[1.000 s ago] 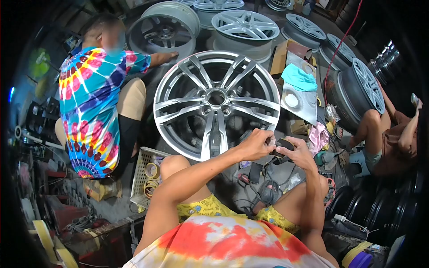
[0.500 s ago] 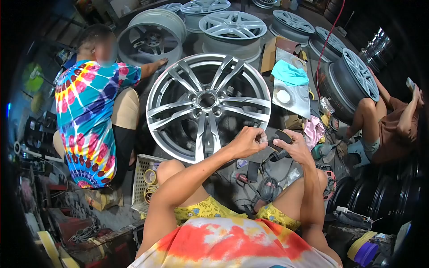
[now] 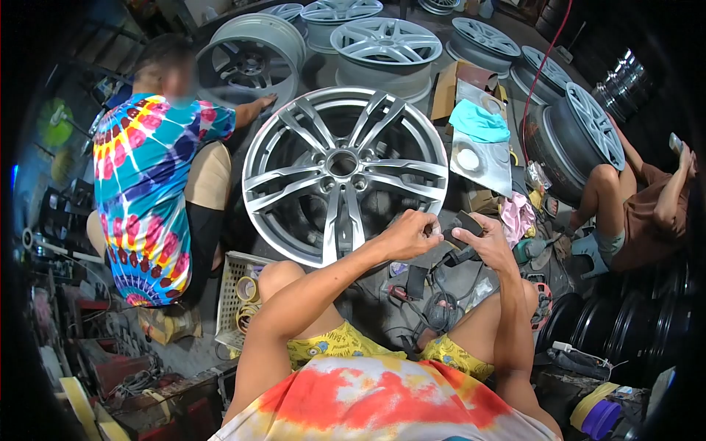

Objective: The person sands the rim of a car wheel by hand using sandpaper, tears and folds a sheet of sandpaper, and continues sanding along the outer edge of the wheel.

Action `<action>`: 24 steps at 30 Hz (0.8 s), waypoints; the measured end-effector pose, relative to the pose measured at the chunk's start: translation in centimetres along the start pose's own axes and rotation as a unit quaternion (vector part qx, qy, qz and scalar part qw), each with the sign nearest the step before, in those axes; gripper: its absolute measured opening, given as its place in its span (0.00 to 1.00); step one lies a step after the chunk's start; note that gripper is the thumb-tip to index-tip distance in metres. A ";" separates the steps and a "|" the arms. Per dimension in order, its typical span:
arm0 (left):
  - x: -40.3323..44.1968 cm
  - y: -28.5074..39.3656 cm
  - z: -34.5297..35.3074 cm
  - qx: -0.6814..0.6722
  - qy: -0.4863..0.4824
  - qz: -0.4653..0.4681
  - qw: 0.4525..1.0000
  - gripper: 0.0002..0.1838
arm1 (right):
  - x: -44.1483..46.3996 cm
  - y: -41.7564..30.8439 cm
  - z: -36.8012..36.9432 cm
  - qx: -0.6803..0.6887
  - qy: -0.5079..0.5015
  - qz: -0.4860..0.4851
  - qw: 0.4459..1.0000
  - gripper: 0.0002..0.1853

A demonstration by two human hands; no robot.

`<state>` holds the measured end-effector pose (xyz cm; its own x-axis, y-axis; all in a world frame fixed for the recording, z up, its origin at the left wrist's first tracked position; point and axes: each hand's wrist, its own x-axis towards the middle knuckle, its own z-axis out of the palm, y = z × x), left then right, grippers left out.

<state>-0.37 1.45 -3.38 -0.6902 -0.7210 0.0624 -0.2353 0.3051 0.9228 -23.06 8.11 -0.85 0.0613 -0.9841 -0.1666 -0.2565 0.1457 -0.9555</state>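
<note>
A silver multi-spoke wheel rim (image 3: 326, 246) lies face up before my knees. Over its near right edge, my left hand (image 3: 410, 234) is closed with thumb and fingertips pinched together; whatever they hold, if anything, is too small to make out. Just to the right, my right hand (image 3: 487, 241) grips a small dark flat piece of sandpaper (image 3: 466, 223) between thumb and fingers. The fingertips of my left hand point at the sandpaper, close beside it. Below both hands, a dark block (image 3: 417, 281) and a power tool with a coiled cord (image 3: 441, 312) lie on the floor.
At left, a person in a tie-dye shirt (image 3: 147, 198) reaches toward another rim (image 3: 294, 55). A second person (image 3: 651, 213) sits at right by a tyre-mounted rim (image 3: 594, 125). A plastic basket (image 3: 229, 294) holds tape rolls. A turquoise cloth (image 3: 479, 121) rests on a panel (image 3: 482, 173).
The view has shifted slightly. The sandpaper in my right hand is turned a little, and my left fingertips remain pinched close to it. The rim has not moved.
</note>
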 end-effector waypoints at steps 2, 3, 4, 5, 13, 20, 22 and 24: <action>0.0 0.0 -0.1 0.000 0.001 0.002 1.000 0.12 | 0.5 1.4 0.1 0.037 0.011 -0.018 0.999 0.20; 0.1 -0.1 -0.3 -0.009 0.014 0.014 1.000 0.12 | 0.6 1.4 0.3 0.074 0.022 -0.035 0.996 0.27; 0.2 -0.3 -0.4 -0.018 0.026 0.024 0.999 0.13 | 0.6 1.2 0.4 0.074 0.021 -0.035 0.996 0.27; 0.3 -0.5 -0.6 -0.019 0.027 0.024 0.999 0.13 | 0.4 0.8 0.4 0.037 0.043 -0.073 0.996 0.34; 1.3 -0.4 -2.6 -0.314 -0.069 -0.184 0.929 0.10 | -0.2 -1.0 1.6 -0.301 0.167 -0.290 0.893 0.43; 1.2 -0.1 -2.0 -0.312 -0.105 -0.167 0.929 0.15 | 0.3 0.2 1.2 -0.307 0.186 -0.330 0.873 0.23; 1.2 -0.5 -2.1 -0.242 -0.057 -0.133 0.960 0.16 | 0.3 0.0 1.5 -0.282 0.244 -0.302 0.877 0.15; 0.9 -0.5 -2.3 -0.169 -0.007 -0.097 0.981 0.17 | 0.5 0.3 1.4 -0.265 0.251 -0.300 0.881 0.12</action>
<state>0.70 -0.74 -2.94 -0.6651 -0.7352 -0.1308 -0.1247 -0.0633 0.9902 -21.77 7.85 -1.57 -0.0602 -0.8077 0.5865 -0.7465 -0.3536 -0.5637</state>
